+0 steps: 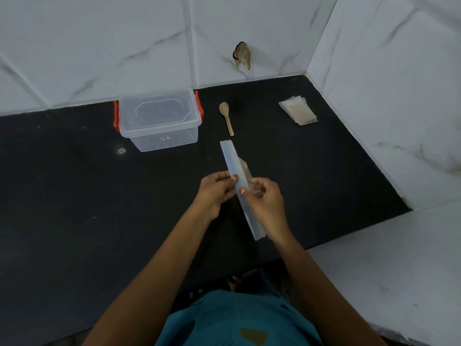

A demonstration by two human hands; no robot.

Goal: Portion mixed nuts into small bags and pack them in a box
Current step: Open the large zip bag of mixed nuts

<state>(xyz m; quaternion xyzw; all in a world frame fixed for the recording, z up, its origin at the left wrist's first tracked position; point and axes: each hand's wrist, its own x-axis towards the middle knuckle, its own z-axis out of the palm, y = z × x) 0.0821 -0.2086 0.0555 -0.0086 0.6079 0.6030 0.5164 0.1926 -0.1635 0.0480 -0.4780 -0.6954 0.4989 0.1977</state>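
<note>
Translucent bag strip point(234, 168), long axis toward spoon point(226, 118), pinched between my left hand point(214, 193) and right hand point(265, 203); clear box point(149, 141) beyond.

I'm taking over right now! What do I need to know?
Left hand and right hand: both pinch a long translucent plastic piece above the black counter. A small clear bag shows behind it.
Clear box with red latches: back left, no filled bags seen inside.
Wooden spoon: right of the box.
Stack of empty small bags: far right.
Done: nothing bagged yet; no nuts in view.
Left: fill the bags, then pack them in the box.
</note>
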